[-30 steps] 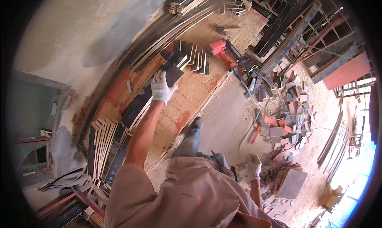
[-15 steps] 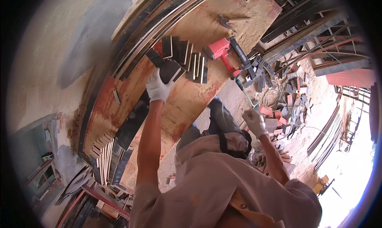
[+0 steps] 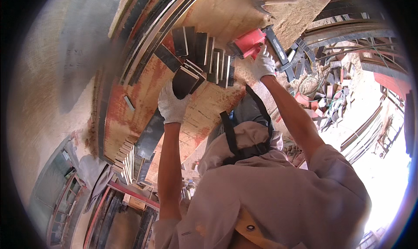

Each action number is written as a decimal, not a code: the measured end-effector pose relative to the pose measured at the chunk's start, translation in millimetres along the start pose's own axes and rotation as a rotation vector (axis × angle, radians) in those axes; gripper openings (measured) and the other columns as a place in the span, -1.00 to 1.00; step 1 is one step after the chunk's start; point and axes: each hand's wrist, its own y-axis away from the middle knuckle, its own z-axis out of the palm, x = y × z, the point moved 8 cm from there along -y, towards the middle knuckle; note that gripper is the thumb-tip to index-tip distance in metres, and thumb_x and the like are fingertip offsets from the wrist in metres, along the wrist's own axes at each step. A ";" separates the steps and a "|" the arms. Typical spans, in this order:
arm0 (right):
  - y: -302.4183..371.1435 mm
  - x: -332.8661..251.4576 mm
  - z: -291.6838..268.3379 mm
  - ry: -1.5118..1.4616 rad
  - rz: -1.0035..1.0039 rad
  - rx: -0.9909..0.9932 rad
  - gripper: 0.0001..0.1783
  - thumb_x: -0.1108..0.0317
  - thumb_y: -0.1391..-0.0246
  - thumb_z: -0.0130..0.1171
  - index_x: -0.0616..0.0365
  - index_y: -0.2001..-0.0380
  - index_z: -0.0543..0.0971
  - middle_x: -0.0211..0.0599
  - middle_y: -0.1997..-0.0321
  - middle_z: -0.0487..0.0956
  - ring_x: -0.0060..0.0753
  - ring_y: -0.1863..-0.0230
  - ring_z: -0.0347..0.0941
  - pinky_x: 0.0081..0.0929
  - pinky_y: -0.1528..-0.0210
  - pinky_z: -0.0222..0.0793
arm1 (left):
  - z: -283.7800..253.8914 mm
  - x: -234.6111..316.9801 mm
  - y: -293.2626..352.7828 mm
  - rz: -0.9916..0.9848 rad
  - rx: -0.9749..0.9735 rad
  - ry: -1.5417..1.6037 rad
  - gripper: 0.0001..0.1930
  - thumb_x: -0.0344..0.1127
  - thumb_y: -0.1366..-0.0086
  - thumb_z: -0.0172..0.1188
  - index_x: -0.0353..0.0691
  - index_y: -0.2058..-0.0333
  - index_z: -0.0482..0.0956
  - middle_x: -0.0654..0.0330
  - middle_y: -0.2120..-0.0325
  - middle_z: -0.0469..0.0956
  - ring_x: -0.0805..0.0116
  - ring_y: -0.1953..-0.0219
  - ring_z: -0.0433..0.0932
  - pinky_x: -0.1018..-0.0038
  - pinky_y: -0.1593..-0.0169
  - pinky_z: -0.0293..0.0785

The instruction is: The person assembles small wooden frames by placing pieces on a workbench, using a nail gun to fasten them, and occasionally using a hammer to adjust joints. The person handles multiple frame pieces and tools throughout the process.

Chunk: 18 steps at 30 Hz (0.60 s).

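Observation:
My left hand [image 3: 173, 102], in a white work glove, is closed on a few short black-faced plywood pieces [image 3: 184, 83] at the workbench [image 3: 198, 118]. Their pale cut edges show, and my fingers are partly hidden behind them. More black-faced plywood blocks [image 3: 201, 48] stand in an uneven row just beyond. To the right, my gloved right hand [image 3: 264, 64] is wrapped around the handle of a red and black nail gun [image 3: 248, 42]. The nail gun lies on the bench near its right edge, with its long black magazine [image 3: 278, 51] pointing toward me.
A hammer [image 3: 260, 4] lies at the far end of the bench. Long dark strips [image 3: 150, 40] run along the wall side. Stacked plywood strips [image 3: 126, 160] sit at the near left. Scrap offcuts [image 3: 335, 86] litter the floor at right, with a thin hose among them.
My right hand has moved up and forward from beside my body onto the nail gun's handle. My left hand remains at the plywood pieces, now tilted so their pale edges show.

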 end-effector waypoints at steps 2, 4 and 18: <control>-15.1 3.5 11.1 -0.017 0.102 -0.051 0.26 -0.12 -0.11 0.27 0.50 -0.50 -0.19 0.29 -0.12 0.55 0.30 -0.10 0.54 0.04 -0.12 0.48 | 6.1 3.0 -2.3 -0.033 -0.047 -0.061 -0.01 -0.01 0.07 0.60 -0.28 -0.31 0.36 -0.14 -0.16 0.51 -0.16 -0.19 0.50 -0.01 -0.27 0.41; -24.0 11.4 18.1 -0.148 0.175 -0.171 0.31 -0.12 -0.05 0.36 0.46 -0.51 -0.18 0.33 -0.10 0.56 0.29 -0.07 0.57 0.00 -0.09 0.52 | 9.0 1.4 -2.2 -0.070 -0.088 -0.089 0.00 -0.01 0.06 0.60 -0.27 -0.32 0.35 -0.13 -0.18 0.50 -0.15 -0.21 0.48 0.01 -0.29 0.39; 91.1 14.7 -69.4 0.207 -0.612 -0.297 -0.37 0.15 -0.14 0.29 0.09 -0.27 0.49 -0.09 -0.23 0.55 -0.08 -0.19 0.53 -0.21 -0.21 0.46 | 6.0 -4.3 -2.4 -0.173 -0.185 -0.073 -0.01 -0.04 0.04 0.58 -0.18 -0.36 0.33 -0.03 -0.22 0.48 -0.10 -0.23 0.45 0.07 -0.31 0.38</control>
